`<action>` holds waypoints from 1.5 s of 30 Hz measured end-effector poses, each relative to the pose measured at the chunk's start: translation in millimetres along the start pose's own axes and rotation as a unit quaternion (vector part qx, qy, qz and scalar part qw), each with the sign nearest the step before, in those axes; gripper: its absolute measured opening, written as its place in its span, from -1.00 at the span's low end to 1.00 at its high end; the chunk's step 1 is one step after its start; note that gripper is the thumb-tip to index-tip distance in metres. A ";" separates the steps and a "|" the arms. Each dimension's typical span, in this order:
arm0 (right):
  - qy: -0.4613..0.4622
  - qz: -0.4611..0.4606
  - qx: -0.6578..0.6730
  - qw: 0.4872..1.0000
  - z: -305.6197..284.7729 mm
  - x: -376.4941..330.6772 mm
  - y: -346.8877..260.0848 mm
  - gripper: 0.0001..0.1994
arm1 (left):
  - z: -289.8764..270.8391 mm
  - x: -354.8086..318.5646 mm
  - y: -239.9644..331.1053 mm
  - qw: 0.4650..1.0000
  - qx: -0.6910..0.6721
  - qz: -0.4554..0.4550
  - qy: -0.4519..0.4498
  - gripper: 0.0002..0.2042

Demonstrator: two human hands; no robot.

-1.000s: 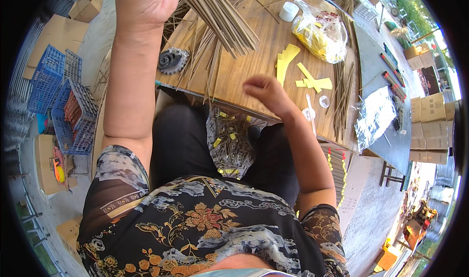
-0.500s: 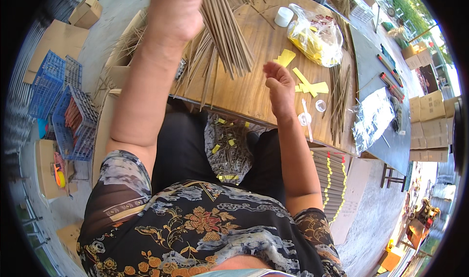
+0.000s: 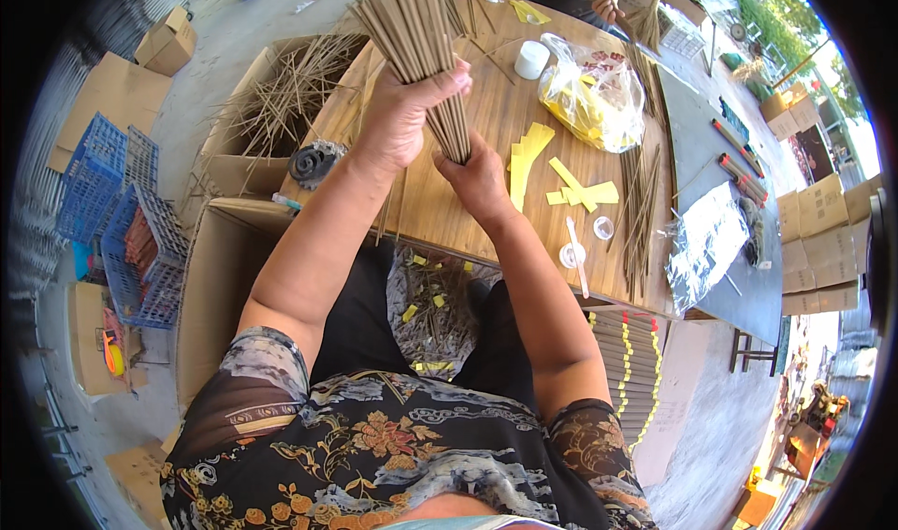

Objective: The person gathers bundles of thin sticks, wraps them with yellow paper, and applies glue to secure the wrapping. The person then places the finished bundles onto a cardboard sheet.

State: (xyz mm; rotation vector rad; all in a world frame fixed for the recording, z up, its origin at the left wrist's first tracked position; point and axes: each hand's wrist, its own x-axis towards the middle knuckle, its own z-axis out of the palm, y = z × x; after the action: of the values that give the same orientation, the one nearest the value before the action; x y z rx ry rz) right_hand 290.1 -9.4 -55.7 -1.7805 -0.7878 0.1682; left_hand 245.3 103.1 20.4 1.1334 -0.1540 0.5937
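Observation:
A thick bundle of thin brown sticks stands tilted over the wooden table, its ends fanned out at the top. Round its middle my left hand is wrapped. Lower down, my right hand closes on the bundle's narrow end, its fingers partly hidden behind the sticks. Just right of that hand lie yellow paper strips, with more crossed strips beyond. A small clear dish with a pale flat stick across it rests near the table's front edge.
An open carton of loose sticks stands at the left. A clear bag of yellow strips and a white tub sit further back. Loose sticks lie at the right. A co-worker's hand shows across the table.
My left hand has brought the bundle lower and turned it so its fanned ends point up. My right hand, empty before, has moved left and taken hold of the lower end.

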 end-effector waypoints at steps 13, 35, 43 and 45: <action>-0.203 0.283 0.361 0.865 -21.3 -18.5 -54.1 -0.90 | -65.7 -13.4 -38.9 0.898 -0.326 -0.244 0.167 -0.70; -0.206 0.087 0.266 0.938 -24.6 -6.0 -60.0 -0.73 | 23.2 3.6 45.1 0.996 -0.038 -0.015 -0.080 -0.61; -0.102 0.009 0.190 0.976 -13.3 3.7 -31.1 -0.51 | 8.7 -2.3 12.8 0.993 0.072 -0.047 -0.081 -0.53; -0.099 0.007 0.177 0.979 -11.5 3.1 -24.2 -0.56 | 7.9 -1.5 11.1 0.992 0.066 -0.048 -0.094 -0.53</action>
State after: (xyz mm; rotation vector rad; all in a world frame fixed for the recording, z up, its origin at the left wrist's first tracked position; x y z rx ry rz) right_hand 287.8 -13.1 -29.1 -1.4462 -0.8291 0.4721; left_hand 239.8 98.8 32.1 1.3184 -0.2235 0.4154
